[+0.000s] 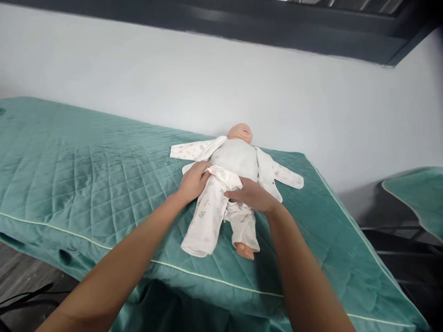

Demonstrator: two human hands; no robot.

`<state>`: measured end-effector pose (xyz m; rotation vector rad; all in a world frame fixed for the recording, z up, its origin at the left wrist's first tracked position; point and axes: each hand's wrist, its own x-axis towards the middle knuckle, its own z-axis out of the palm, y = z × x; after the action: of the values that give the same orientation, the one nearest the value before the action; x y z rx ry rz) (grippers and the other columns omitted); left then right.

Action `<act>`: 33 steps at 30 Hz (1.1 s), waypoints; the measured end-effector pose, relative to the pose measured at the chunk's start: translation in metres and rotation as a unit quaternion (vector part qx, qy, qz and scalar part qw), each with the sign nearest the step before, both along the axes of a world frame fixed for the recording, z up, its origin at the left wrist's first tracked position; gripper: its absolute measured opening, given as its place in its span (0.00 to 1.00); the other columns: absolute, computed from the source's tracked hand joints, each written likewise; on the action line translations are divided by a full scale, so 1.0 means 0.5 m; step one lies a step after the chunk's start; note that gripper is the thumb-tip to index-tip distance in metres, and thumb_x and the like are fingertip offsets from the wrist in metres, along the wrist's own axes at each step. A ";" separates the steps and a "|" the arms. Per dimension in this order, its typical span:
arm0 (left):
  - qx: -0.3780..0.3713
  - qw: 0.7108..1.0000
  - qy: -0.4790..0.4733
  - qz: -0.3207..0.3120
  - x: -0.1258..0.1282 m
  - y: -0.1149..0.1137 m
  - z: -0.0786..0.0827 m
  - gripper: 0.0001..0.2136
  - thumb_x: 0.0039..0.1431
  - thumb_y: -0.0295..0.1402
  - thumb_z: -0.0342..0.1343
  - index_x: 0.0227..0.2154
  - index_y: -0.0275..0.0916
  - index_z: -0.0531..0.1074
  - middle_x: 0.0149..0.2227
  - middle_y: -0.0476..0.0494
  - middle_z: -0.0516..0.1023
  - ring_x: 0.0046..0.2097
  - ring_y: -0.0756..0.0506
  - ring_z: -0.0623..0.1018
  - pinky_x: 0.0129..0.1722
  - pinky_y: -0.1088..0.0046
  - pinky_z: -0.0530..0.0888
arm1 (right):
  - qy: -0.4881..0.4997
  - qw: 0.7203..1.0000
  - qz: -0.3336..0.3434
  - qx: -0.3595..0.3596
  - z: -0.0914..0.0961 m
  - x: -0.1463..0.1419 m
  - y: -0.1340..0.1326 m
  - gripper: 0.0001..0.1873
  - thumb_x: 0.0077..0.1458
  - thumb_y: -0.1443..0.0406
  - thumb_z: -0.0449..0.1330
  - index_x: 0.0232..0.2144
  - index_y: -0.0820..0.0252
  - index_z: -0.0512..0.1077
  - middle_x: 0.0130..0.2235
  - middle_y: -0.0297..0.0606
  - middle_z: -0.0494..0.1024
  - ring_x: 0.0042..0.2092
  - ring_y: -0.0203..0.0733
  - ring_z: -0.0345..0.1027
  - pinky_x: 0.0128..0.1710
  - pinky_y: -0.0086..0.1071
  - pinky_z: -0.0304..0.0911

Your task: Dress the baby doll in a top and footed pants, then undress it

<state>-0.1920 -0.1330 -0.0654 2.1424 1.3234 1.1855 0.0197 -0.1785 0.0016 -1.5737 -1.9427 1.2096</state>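
Note:
A baby doll (237, 157) lies on its back on a green quilted bed (86, 166), head toward the wall. An open white printed romper (207, 212) is spread under and over it, sleeves out to both sides. My left hand (194, 180) is closed on the romper's edge at the doll's waist. My right hand (252, 196) rests on the doll's lower belly, fingers curled into the romper fabric there. One bare doll foot (245, 251) sticks out of a romper leg.
A pale wall (277, 92) runs behind the bed, with a dark window frame (311, 32) above. A second green-covered surface (418, 193) stands at the right. Dark floor (20, 276) and a black stand show below left and right.

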 end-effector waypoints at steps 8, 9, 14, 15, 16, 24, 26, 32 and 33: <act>0.046 0.998 0.019 0.034 0.032 0.028 -0.024 0.09 0.67 0.30 0.46 0.44 0.40 0.70 0.44 0.42 0.76 0.48 0.42 0.73 0.48 0.65 0.69 | 0.084 0.994 -0.068 -0.022 -0.022 0.012 0.021 0.13 0.54 0.59 0.65 0.40 0.57 0.74 0.28 0.33 0.79 0.31 0.41 0.74 0.30 0.29 0.67; 0.043 0.998 0.011 0.032 0.032 0.024 -0.026 0.09 0.67 0.30 0.46 0.44 0.40 0.70 0.44 0.42 0.76 0.48 0.42 0.73 0.48 0.66 0.69 | 0.093 0.993 -0.075 -0.024 -0.025 0.014 0.021 0.13 0.54 0.59 0.65 0.41 0.56 0.74 0.28 0.33 0.78 0.31 0.40 0.74 0.29 0.29 0.66; 0.001 0.998 -0.063 0.005 0.026 0.013 -0.010 0.08 0.66 0.32 0.48 0.40 0.40 0.71 0.40 0.45 0.76 0.43 0.45 0.73 0.46 0.69 0.68 | 0.126 0.988 -0.086 -0.002 -0.041 0.021 0.017 0.15 0.55 0.56 0.65 0.43 0.55 0.75 0.28 0.32 0.76 0.31 0.40 0.73 0.28 0.29 0.67; -0.017 0.996 -0.090 -0.007 0.024 0.013 -0.005 0.08 0.66 0.33 0.49 0.39 0.40 0.72 0.39 0.46 0.76 0.42 0.45 0.73 0.45 0.70 0.68 | 0.130 0.988 -0.084 0.004 -0.045 0.022 0.016 0.14 0.56 0.56 0.65 0.43 0.55 0.75 0.28 0.32 0.76 0.31 0.40 0.73 0.28 0.29 0.67; -0.040 0.991 -0.121 -0.025 0.022 0.014 0.000 0.08 0.65 0.35 0.51 0.39 0.39 0.73 0.39 0.46 0.76 0.41 0.46 0.73 0.44 0.71 0.68 | 0.131 0.988 -0.083 0.011 -0.049 0.023 0.015 0.14 0.56 0.56 0.64 0.43 0.54 0.75 0.28 0.31 0.75 0.31 0.40 0.73 0.28 0.29 0.66; -0.254 0.913 -0.313 -0.069 0.011 0.021 0.007 0.21 0.64 0.50 0.51 0.30 0.36 0.77 0.32 0.46 0.75 0.35 0.47 0.71 0.36 0.71 0.67 | 0.093 0.987 -0.037 0.125 -0.053 0.034 -0.003 0.16 0.58 0.51 0.62 0.37 0.56 0.74 0.29 0.32 0.73 0.31 0.38 0.66 0.29 0.29 0.60; -0.268 0.915 -0.290 -0.083 0.011 0.019 0.009 0.15 0.59 0.45 0.59 0.30 0.37 0.77 0.33 0.47 0.75 0.36 0.48 0.71 0.37 0.72 0.67 | 0.134 0.980 -0.018 0.149 -0.052 0.042 -0.005 0.16 0.59 0.50 0.61 0.38 0.57 0.74 0.30 0.32 0.73 0.32 0.38 0.65 0.31 0.29 0.60; -0.214 0.937 -0.182 -0.208 -0.006 0.016 0.012 0.09 0.57 0.37 0.63 0.40 0.41 0.80 0.40 0.45 0.72 0.38 0.48 0.69 0.37 0.72 0.65 | 0.209 0.945 -0.158 0.197 -0.066 0.063 0.004 0.15 0.61 0.54 0.60 0.31 0.58 0.75 0.26 0.31 0.69 0.28 0.34 0.58 0.28 0.30 0.53; -0.202 0.939 -0.170 -0.222 -0.009 0.017 0.012 0.09 0.57 0.36 0.63 0.40 0.41 0.80 0.41 0.45 0.71 0.39 0.48 0.69 0.37 0.72 0.65 | 0.211 0.942 -0.178 0.193 -0.069 0.063 0.005 0.13 0.59 0.55 0.62 0.30 0.58 0.75 0.24 0.30 0.67 0.26 0.33 0.55 0.26 0.29 0.52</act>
<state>-0.1967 -0.1247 -0.0592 1.7150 0.7901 0.9419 0.0511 -0.1758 -0.0329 -1.2626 -1.4343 0.8619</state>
